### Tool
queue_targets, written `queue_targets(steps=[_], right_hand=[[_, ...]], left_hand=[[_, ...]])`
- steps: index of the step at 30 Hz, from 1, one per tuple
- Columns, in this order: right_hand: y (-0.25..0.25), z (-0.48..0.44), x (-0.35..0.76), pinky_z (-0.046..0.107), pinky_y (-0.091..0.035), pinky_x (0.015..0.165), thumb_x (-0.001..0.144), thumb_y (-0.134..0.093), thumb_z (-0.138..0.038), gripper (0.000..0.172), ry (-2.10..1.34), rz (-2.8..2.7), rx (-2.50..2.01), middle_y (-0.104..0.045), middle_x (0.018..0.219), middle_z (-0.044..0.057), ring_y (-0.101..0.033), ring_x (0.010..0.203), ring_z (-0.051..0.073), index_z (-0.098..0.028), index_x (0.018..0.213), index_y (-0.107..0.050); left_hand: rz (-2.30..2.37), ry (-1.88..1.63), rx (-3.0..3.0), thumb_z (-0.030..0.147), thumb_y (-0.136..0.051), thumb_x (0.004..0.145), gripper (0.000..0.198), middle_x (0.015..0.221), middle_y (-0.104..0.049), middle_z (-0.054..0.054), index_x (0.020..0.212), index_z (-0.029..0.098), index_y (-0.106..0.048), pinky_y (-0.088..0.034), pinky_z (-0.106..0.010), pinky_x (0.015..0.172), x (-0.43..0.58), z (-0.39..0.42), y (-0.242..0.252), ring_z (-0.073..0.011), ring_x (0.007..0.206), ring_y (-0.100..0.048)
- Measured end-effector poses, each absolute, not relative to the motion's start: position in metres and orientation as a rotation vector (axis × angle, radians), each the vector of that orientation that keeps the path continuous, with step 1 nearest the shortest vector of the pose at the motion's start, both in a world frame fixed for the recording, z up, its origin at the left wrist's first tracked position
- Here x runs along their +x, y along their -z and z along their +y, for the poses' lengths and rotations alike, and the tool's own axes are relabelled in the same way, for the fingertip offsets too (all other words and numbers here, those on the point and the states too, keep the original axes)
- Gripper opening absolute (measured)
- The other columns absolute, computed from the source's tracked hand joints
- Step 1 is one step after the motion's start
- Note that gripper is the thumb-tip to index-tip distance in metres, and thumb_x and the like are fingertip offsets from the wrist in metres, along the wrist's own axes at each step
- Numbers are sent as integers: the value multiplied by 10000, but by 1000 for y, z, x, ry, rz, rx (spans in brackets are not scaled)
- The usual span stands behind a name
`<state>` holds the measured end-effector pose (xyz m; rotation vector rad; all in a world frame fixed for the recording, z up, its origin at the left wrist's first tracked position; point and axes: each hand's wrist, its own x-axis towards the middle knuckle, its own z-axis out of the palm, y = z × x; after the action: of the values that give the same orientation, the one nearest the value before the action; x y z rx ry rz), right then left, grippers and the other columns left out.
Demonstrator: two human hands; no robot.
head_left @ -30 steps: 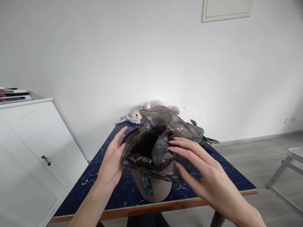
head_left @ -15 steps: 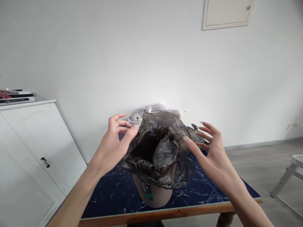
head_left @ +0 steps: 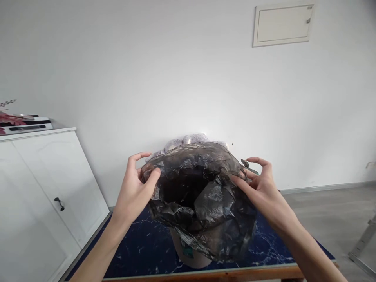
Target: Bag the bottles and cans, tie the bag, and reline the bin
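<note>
A dark, thin plastic bag (head_left: 199, 196) is stretched open over a beige bin (head_left: 194, 256) that stands on a dark blue marbled table (head_left: 141, 250). My left hand (head_left: 135, 188) pinches the bag's rim at its left side. On the right side my right hand (head_left: 258, 184) pinches the rim too. Both hands pull the opening wide between them. The bag hangs down over most of the bin, so only the bin's lower part with a green label shows.
A grey plush toy (head_left: 188, 140) lies behind the bag by the white wall. A white cabinet (head_left: 38, 196) with a black handle stands at the left, with a device on top. Grey floor and a metal frame (head_left: 364, 244) lie at the right.
Both hands rose from the bag's sides, spread open, then closed on its rim and pulled it wide. The bag's mouth now stands higher and broader.
</note>
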<state>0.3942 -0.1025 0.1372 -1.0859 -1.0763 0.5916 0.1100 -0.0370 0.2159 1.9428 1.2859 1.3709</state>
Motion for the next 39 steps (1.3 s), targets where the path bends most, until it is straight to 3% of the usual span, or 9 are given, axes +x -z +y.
queue_targets(steps=[6,11,14,17,22,25,27,33,39], right_hand=[[-123,-101,424,276,-505,526,842,-812,-552,689,-670,-1019,-1182,-643,842,-44,-565,583,160,-321,1333,-388],[-106,-87,453,298,-528,545,858,-757,-595,696,-577,-1168,-1406,-582,835,-43,-599,621,174,-283,1368,-401],[-113,-94,458,410,-635,817,867,-770,-607,813,-325,-1321,-1393,-598,1150,76,-701,945,240,-265,1470,-345],[-138,-109,446,530,-568,1087,903,-762,-612,807,-114,-1393,-1278,-520,1414,149,-618,1299,322,-309,1512,-328],[-170,-99,422,540,-580,1031,903,-765,-600,829,64,-1616,-1407,-558,1474,170,-639,1280,360,-304,1584,-397],[-172,-69,425,492,-576,956,933,-706,-580,505,-82,-1720,-1535,-723,1259,131,-707,1130,340,-262,1324,-683],[-170,-50,431,443,-552,880,970,-639,-579,376,-243,-1704,-1563,-779,1031,95,-726,986,310,-245,1091,-763],[-157,-29,440,348,-517,759,926,-681,-674,472,-554,-1456,-1410,-784,918,67,-701,872,259,-213,946,-780],[-147,-24,439,346,-534,751,896,-720,-663,474,-611,-1399,-1436,-745,787,48,-680,826,254,-196,932,-787]], left_hand=[[1349,-1335,1794,481,-634,951,548,591,-494,96,1442,302,-470,-395,-232,465,92,-7,-200,-166,489,-519],[1477,-996,1680,484,-642,914,642,1007,-755,-78,1469,241,-428,-580,-352,746,74,29,-183,-283,930,-764],[1387,-1050,1815,501,-730,844,791,1402,-670,-162,1498,261,-357,-568,-415,991,62,35,-187,-302,1252,-694],[1176,-1032,2075,560,-770,824,733,1558,-577,-149,1443,286,-489,-511,-433,1133,59,33,-201,-310,1438,-571],[1274,-937,2431,678,-756,858,587,1239,-775,-97,1284,277,-707,-569,-390,969,82,38,-217,-300,1115,-724],[1358,-980,2509,699,-706,888,496,926,-795,-82,1044,234,-783,-541,-359,799,96,51,-216,-269,853,-712],[1319,-1029,2433,696,-696,901,490,907,-788,-83,950,216,-776,-512,-337,777,101,63,-211,-250,822,-695],[1159,-1057,2233,796,-506,971,625,765,-691,-32,997,203,-703,-426,-280,619,99,86,-192,-164,608,-557],[1064,-793,2251,864,-658,808,657,925,-741,-71,902,222,-766,-480,-313,739,88,83,-192,-266,847,-665]])
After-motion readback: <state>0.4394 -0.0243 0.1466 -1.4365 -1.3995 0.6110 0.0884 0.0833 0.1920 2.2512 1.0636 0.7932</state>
